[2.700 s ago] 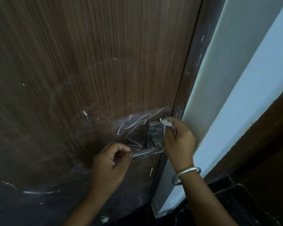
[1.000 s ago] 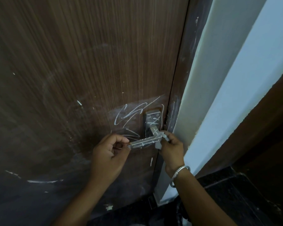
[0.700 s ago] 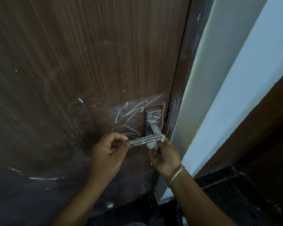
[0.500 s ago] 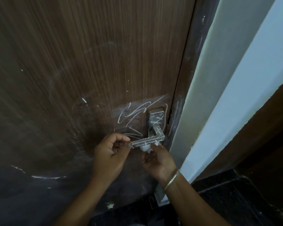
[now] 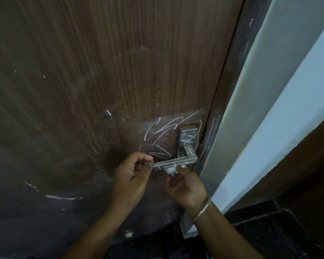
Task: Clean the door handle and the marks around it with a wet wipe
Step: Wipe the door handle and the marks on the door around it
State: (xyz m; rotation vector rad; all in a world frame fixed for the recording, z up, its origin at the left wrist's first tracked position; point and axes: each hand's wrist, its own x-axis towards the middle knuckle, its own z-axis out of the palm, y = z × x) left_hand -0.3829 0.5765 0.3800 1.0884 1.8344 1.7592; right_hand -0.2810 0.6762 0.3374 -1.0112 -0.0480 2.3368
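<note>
From the head camera, the left hand (image 5: 131, 176) is pinching the free end of the metal door handle (image 5: 174, 162) between thumb and forefinger. The right hand (image 5: 187, 187), palm turned up, is gripping a small white wet wipe (image 5: 171, 171) with curled fingers and pressing it to the underside of the lever. White scribbled marks (image 5: 161, 129) are showing on the brown door (image 5: 101, 71) just left of the handle plate (image 5: 187, 135).

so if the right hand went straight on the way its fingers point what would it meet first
The underside of the door handle, just above it. The wet wipe pinched in the right hand would get there first and seems to touch it now, though depth is unclear.
</note>
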